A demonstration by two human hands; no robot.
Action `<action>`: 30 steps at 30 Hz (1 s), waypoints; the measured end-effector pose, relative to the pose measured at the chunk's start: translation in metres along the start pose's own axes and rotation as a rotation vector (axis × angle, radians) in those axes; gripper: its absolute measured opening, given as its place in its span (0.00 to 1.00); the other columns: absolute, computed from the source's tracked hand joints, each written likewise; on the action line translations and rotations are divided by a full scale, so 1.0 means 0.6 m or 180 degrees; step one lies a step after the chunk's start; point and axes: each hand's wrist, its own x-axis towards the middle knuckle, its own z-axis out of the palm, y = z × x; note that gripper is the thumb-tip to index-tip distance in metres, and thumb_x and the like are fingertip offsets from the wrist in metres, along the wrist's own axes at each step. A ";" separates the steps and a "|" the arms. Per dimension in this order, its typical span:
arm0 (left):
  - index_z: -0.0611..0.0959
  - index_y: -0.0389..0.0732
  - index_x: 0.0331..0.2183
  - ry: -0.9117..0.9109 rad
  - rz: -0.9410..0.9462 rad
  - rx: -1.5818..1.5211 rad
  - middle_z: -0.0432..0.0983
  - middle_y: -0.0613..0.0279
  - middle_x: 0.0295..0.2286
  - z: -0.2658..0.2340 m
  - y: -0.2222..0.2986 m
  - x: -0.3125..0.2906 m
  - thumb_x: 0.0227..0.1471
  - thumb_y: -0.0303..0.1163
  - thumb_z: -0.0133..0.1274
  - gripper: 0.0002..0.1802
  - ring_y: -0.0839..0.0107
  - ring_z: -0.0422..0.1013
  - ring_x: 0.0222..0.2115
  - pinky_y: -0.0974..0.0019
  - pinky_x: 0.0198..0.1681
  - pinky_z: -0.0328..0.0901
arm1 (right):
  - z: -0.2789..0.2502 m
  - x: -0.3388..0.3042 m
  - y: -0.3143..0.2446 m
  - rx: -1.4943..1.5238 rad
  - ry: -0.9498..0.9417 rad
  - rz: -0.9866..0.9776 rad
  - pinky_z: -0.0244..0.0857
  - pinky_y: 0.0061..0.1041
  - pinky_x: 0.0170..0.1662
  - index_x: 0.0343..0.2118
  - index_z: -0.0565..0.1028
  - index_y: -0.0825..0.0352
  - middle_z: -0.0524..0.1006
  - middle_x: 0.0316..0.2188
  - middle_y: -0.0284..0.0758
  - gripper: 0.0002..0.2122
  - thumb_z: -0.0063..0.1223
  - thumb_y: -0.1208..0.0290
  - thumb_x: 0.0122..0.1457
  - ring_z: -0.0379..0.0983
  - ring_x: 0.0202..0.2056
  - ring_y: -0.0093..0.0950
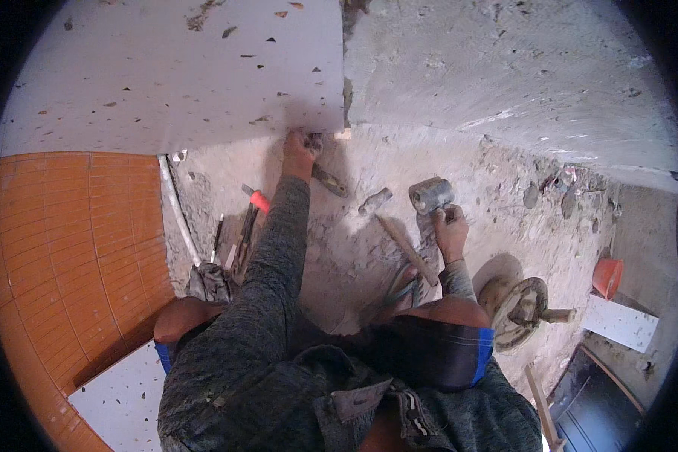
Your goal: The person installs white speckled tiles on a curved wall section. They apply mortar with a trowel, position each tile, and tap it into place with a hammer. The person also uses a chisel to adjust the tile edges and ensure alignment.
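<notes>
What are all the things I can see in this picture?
Speckled tile: one, white with dark flecks, upper left.
Orange tiles: many, orange, left.
Rubber mallet: one, grey head, in right hand.
Trowel: one, rusty brown, below left hand.
Red-handled tool: one, on rubble.
Orange cup: one, far right.
Pan: one, mortar-caked, right.
Left hand: at the tile's corner.
Right hand: grips mallet.
</notes>
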 end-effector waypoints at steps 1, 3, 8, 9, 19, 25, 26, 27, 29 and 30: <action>0.76 0.36 0.42 0.0034 0.0307 0.0384 0.76 0.56 0.31 -0.001 -0.003 -0.004 0.43 0.25 0.62 0.21 0.59 0.73 0.30 0.56 0.36 0.69 | -0.003 -0.006 -0.002 -0.0256 0.0095 -0.0177 0.69 0.39 0.39 0.36 0.76 0.69 0.79 0.31 0.47 0.11 0.56 0.65 0.57 0.76 0.34 0.46; 0.77 0.38 0.41 0.0081 0.0922 0.1138 0.75 0.59 0.30 -0.001 -0.009 -0.012 0.48 0.29 0.59 0.17 0.60 0.72 0.30 0.56 0.34 0.68 | -0.004 -0.024 -0.006 -0.0353 0.0055 -0.0018 0.69 0.40 0.39 0.37 0.75 0.68 0.78 0.32 0.47 0.11 0.56 0.65 0.56 0.76 0.35 0.46; 0.79 0.44 0.40 0.0332 -0.2290 -0.3586 0.74 0.60 0.32 0.011 -0.007 0.033 0.54 0.36 0.51 0.12 0.62 0.71 0.34 0.58 0.30 0.64 | -0.003 -0.049 -0.068 -0.0579 -0.0819 -0.0097 0.69 0.42 0.44 0.40 0.75 0.67 0.78 0.35 0.49 0.14 0.55 0.62 0.58 0.75 0.40 0.48; 0.79 0.45 0.40 0.0226 -0.2175 -0.3447 0.74 0.60 0.32 0.015 0.015 0.029 0.55 0.37 0.50 0.12 0.62 0.71 0.35 0.59 0.30 0.63 | 0.011 -0.066 -0.068 -0.0690 -0.0800 -0.0380 0.69 0.42 0.45 0.43 0.75 0.67 0.78 0.36 0.49 0.16 0.54 0.60 0.59 0.75 0.41 0.48; 0.78 0.42 0.39 0.0419 -0.2098 -0.3496 0.72 0.60 0.37 0.010 -0.014 0.025 0.55 0.38 0.52 0.12 0.64 0.69 0.40 0.58 0.37 0.64 | 0.067 -0.074 -0.083 -0.0927 -0.1574 -0.1260 0.68 0.43 0.49 0.57 0.66 0.69 0.72 0.51 0.53 0.24 0.49 0.58 0.62 0.71 0.49 0.51; 0.78 0.45 0.42 -0.0091 -0.0906 -0.2104 0.72 0.62 0.35 0.000 0.036 -0.013 0.58 0.43 0.50 0.15 0.64 0.69 0.39 0.57 0.38 0.64 | 0.029 0.021 -0.186 -0.0973 -0.1847 -0.1589 0.72 0.46 0.38 0.53 0.68 0.66 0.76 0.42 0.52 0.22 0.47 0.56 0.63 0.76 0.38 0.51; 0.78 0.46 0.43 -0.0023 -0.1042 -0.2185 0.72 0.62 0.35 0.001 0.034 -0.013 0.58 0.43 0.49 0.15 0.64 0.69 0.39 0.57 0.37 0.64 | 0.024 0.041 -0.219 -0.1038 -0.1921 -0.1719 0.72 0.46 0.37 0.53 0.69 0.65 0.77 0.40 0.52 0.22 0.47 0.55 0.63 0.77 0.36 0.50; 0.77 0.45 0.41 0.0013 -0.1090 -0.2053 0.73 0.61 0.36 0.002 0.041 -0.013 0.55 0.38 0.52 0.13 0.65 0.70 0.40 0.59 0.39 0.65 | 0.028 0.061 -0.235 -0.1096 -0.1974 -0.1838 0.72 0.46 0.36 0.52 0.69 0.65 0.77 0.39 0.51 0.21 0.47 0.54 0.63 0.77 0.35 0.49; 0.74 0.39 0.38 0.0069 -0.1108 -0.1575 0.76 0.58 0.38 0.001 0.063 -0.018 0.45 0.25 0.60 0.16 0.67 0.72 0.41 0.63 0.43 0.68 | 0.054 0.102 -0.237 -0.1443 -0.2084 -0.1991 0.72 0.45 0.34 0.53 0.69 0.64 0.78 0.38 0.49 0.23 0.46 0.52 0.63 0.78 0.33 0.48; 0.73 0.37 0.37 0.0032 -0.1117 -0.1548 0.77 0.56 0.38 0.003 0.065 -0.017 0.41 0.20 0.62 0.18 0.68 0.73 0.41 0.65 0.45 0.69 | 0.065 0.119 -0.236 -0.1620 -0.2134 -0.2056 0.73 0.44 0.34 0.54 0.69 0.63 0.78 0.38 0.48 0.23 0.46 0.50 0.63 0.78 0.32 0.47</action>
